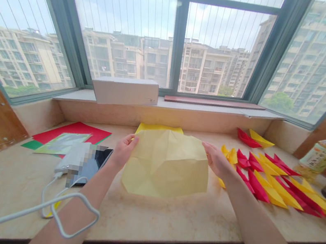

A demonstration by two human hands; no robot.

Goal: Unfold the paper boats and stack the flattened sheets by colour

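Note:
A creased sheet of pale yellow paper (166, 168) hangs between my two hands, opened out above the counter. My left hand (123, 151) pinches its upper left edge between thumb and fingers. At the upper right edge, my right hand (215, 160) grips the same sheet; some of its fingers are hidden behind the paper. Fold lines run across the sheet and meet near its middle. Behind it lies brighter yellow paper (160, 128), mostly covered from view. Several folded red and yellow paper boats (267, 187) stand in rows to the right of my right hand.
Left of my left arm lie red paper (77, 130), a white power bank (74, 157), a dark phone (92, 168) and a looping white cable (72, 196). A drink bottle (321, 157) stands far right. A white box (125, 93) rests on the sill (202, 108) below the window.

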